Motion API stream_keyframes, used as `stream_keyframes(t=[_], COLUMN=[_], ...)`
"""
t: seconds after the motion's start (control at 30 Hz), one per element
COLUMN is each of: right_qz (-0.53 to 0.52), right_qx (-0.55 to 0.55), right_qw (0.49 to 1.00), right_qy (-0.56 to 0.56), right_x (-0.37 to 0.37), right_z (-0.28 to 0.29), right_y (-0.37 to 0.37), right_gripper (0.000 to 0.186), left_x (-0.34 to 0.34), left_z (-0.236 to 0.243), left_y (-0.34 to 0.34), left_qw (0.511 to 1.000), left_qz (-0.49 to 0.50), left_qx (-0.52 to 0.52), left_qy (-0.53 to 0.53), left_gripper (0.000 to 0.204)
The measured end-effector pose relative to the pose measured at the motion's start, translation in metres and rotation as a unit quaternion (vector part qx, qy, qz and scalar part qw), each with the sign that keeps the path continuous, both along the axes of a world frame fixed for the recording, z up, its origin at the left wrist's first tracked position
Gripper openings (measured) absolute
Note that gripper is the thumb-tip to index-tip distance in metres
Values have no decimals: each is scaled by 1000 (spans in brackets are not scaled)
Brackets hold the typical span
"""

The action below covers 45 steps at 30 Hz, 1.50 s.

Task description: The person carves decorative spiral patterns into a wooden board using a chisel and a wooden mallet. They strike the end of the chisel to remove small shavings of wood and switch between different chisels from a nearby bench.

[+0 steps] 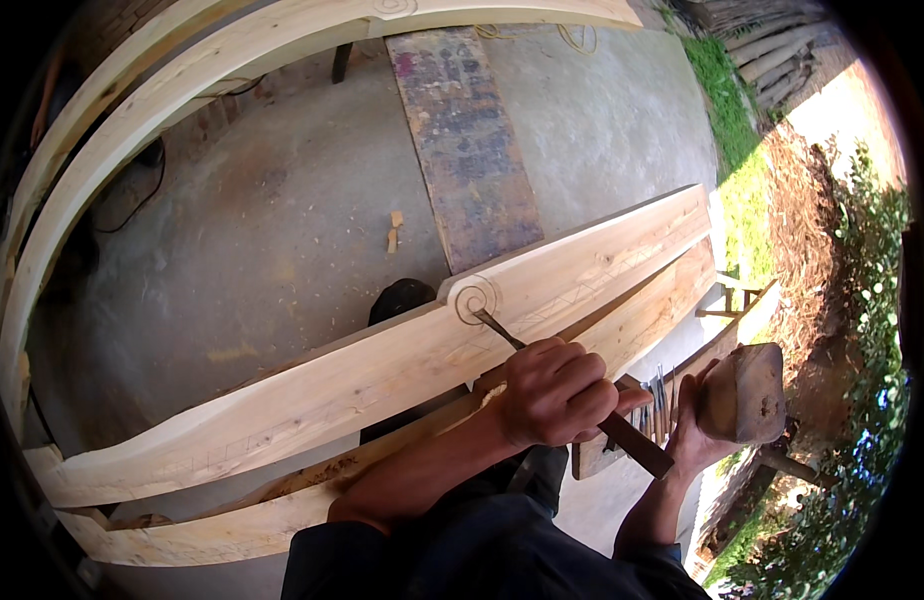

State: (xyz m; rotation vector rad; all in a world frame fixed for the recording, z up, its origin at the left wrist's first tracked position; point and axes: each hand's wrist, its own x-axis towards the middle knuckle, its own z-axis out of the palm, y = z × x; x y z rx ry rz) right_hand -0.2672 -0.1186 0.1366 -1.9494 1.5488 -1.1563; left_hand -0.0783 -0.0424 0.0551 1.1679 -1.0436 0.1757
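Note:
My left hand (557,392) is closed round a wood chisel (634,443), its dark handle sticking out below the fist. The narrow metal blade slants up to the left, its tip at the edge of a spiral drawing (474,298) on a long pale wooden beam (282,412). Faint zigzag pencil lines run along the beam to the right of the spiral. To the right, my right hand (690,432) grips a worn wooden mallet (744,393), held apart from the chisel. The mallet hides part of the right fingers.
A second beam (242,525) lies alongside on my near side. Several carving tools (662,400) rest on a small board just past my left hand. Long curved beams (132,110) span the far left. A stained plank (467,140) and wood chips (394,232) lie on the concrete floor.

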Motion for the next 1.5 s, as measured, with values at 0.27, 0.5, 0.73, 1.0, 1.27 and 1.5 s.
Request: stream_keyframes(t=[0.27, 0.5, 0.73, 1.0, 1.27, 1.5], right_qz=[12, 48, 218, 270, 235, 172], right_qx=[-7, -17, -115, -203, -100, -275], right_qw=[1000, 999, 963, 929, 933, 913], right_qy=[3, -7, 112, -152, -253, 248], right_x=[0, -11, 18, 58, 64, 57], right_z=[0, -5, 39, 97, 111, 88], right_y=[0, -3, -11, -19, -4, -18], right_gripper=[92, 88, 43, 50, 91, 65], left_x=[-2, 1, 26, 27, 25, 16], left_z=[0, -2, 11, 17, 17, 17], left_y=[1, -1, -7, -10, -11, -5], left_qw=[1000, 1000, 994, 989, 988, 992], left_qz=[-3, 0, 19, 41, 45, 46], left_qx=[4, -1, 8, 10, 6, 33], left_qy=[11, 13, 110, 140, 145, 110], left_gripper=[57, 57, 47, 46, 46, 44])
